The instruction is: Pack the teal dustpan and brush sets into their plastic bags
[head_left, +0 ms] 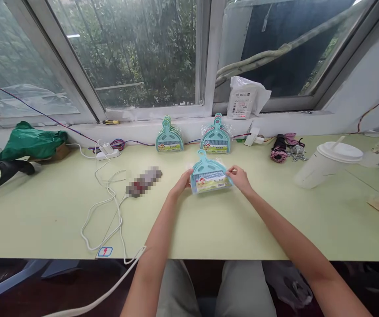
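A teal dustpan-and-brush set (210,176) in clear wrapping is held upright over the middle of the table, its handle upward and a printed label across its front. My left hand (183,182) grips its left edge, the fingers partly hidden behind it. On the right edge, my right hand (238,177) pinches the wrapping and rim between thumb and fingers. Behind it, against the wall below the window, stand a stack of similar teal sets (169,136) on the left and another stack (215,136) on the right.
A white cup with a straw (328,163) stands at the right. Left of my hands lie a blurred object (144,181) and a tangled white cable (119,220). A green bag (31,141) and a power strip (108,153) sit farther left. Dark and pink cords (279,149) lie back right.
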A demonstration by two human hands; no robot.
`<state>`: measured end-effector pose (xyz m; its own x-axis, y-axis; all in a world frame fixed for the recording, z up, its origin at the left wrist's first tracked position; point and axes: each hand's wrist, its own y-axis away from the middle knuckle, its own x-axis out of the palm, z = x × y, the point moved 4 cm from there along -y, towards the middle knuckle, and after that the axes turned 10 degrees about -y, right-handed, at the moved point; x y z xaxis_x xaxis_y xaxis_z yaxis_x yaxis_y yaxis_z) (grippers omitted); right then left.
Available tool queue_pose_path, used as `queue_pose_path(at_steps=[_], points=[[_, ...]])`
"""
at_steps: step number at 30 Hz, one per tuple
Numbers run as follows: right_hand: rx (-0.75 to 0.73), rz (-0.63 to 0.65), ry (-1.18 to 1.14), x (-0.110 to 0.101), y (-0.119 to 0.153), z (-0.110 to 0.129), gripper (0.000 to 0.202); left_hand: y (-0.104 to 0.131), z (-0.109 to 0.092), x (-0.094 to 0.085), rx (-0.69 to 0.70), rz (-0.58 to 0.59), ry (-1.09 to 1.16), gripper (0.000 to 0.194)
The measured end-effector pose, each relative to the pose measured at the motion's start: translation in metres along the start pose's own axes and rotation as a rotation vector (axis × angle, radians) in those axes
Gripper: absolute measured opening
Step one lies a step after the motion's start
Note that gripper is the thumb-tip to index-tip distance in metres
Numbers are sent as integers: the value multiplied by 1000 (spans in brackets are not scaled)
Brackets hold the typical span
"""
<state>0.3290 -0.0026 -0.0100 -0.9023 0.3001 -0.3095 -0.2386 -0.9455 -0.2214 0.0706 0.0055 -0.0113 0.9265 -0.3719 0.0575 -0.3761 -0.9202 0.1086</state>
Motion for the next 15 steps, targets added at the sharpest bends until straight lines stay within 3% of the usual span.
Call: queue_pose_path(at_steps=[3, 5, 8, 12, 13, 15], points=[[-108, -23, 11, 10, 31, 12, 24, 2, 6, 6, 16, -114, 15, 52], [-307, -77, 87, 13, 46, 26, 30, 3, 11, 8, 8, -186, 37, 51], [-554, -52, 217, 17, 57, 41, 26, 3, 16, 9, 13, -255, 50, 49], [-476, -167, 193, 7, 28, 29, 30, 6, 11, -10, 69, -460, 106, 45], [-457, -128, 217, 8, 15, 23, 34, 8, 8, -19, 86, -529, 112, 45], [-472, 127, 358, 21, -12, 11, 34, 13, 1, -37, 120, -647, 96, 45]])
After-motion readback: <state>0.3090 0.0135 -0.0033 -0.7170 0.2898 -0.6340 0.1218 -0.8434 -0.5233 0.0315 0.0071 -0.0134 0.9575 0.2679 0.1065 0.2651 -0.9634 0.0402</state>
